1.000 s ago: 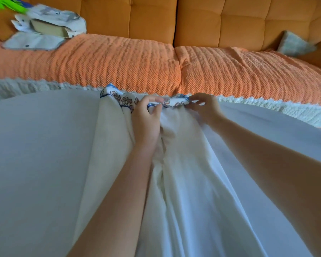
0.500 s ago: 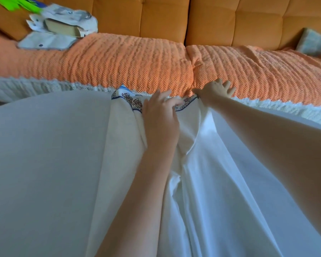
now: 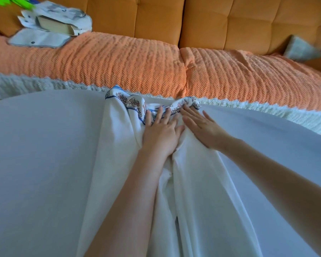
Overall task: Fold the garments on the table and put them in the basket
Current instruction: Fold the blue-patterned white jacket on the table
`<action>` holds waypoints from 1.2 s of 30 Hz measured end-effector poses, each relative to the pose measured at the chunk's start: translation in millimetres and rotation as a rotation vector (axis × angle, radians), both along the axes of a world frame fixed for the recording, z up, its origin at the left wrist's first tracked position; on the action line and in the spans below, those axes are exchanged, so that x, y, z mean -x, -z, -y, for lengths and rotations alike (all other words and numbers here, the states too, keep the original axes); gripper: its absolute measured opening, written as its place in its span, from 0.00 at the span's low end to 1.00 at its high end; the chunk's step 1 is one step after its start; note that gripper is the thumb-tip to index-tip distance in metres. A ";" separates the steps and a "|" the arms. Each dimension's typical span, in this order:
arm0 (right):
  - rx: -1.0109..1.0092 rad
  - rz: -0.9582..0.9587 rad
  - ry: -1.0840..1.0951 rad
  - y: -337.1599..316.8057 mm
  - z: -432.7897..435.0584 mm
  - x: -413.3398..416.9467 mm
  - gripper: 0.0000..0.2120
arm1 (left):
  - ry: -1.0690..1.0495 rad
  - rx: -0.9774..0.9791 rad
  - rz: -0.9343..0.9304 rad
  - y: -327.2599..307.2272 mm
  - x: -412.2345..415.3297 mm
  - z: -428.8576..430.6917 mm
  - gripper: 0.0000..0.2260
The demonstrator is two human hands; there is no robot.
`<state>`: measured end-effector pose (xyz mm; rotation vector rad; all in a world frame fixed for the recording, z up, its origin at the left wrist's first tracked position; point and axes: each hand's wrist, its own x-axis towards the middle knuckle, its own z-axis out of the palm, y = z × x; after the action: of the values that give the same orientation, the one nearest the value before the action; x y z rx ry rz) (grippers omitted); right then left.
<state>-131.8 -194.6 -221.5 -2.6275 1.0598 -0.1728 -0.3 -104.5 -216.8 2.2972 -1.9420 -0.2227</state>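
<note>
- Left hand (image 3: 160,135): laid flat, fingers straight, on the far end of the white garment (image 3: 202,182), fingertips reaching the patterned hem (image 3: 130,102); a second ago it pinched that hem
- Right hand (image 3: 202,127): also flat with straight fingers, pressing the cloth just right of the left hand, nearly touching it; half a second ago it reached past the far edge, and before that it pinched the hem
- Garment: lies lengthwise down the middle of the table (image 3: 44,154), hem bunched at the far edge, long creases running toward the near edge; still unfolded
- Reading of the change: grip released, hem set down, and both palms now pin and smooth it; this appears to be the spreading stage, with the first fold yet to come
- Basket: not in view
- Beyond the table: an orange throw (image 3: 109,62) over a sofa (image 3: 137,15), a book (image 3: 54,26) among white wrappings at far left, a pale cushion (image 3: 300,48) at far right
</note>
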 end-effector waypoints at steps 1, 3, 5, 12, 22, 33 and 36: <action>-0.012 -0.025 0.021 0.5 2.8 1.2 0.23 | -0.005 0.001 0.000 0.4 0.0 0.6 0.24; 0.008 -0.122 0.032 -1.8 7.6 -0.4 0.23 | -0.009 0.034 -0.029 -1.2 -1.4 0.2 0.23; 0.031 -0.228 0.023 -11.4 4.4 -3.7 0.23 | -0.017 0.128 -0.101 -10.2 -1.8 -2.3 0.20; 0.157 -0.070 -0.033 -45.1 -57.6 -13.5 0.24 | -0.152 0.354 -0.225 -83.3 -27.7 -28.5 0.17; 0.029 -0.257 0.048 -38.4 -78.5 -28.9 0.25 | -0.140 -0.095 -0.091 -18.1 -60.3 -58.4 0.29; 0.089 -0.214 0.159 -8.9 -73.3 -61.4 0.24 | -0.120 0.059 0.018 3.9 -54.6 -50.8 0.22; 0.025 -0.253 0.094 -19.6 -69.2 -57.8 0.24 | -0.086 -0.035 -0.065 -3.2 -58.9 -46.7 0.23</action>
<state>-74.0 -125.4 -201.9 -2.6743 1.2696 0.1308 58.6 -57.8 -213.6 2.3586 -1.8182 -0.3202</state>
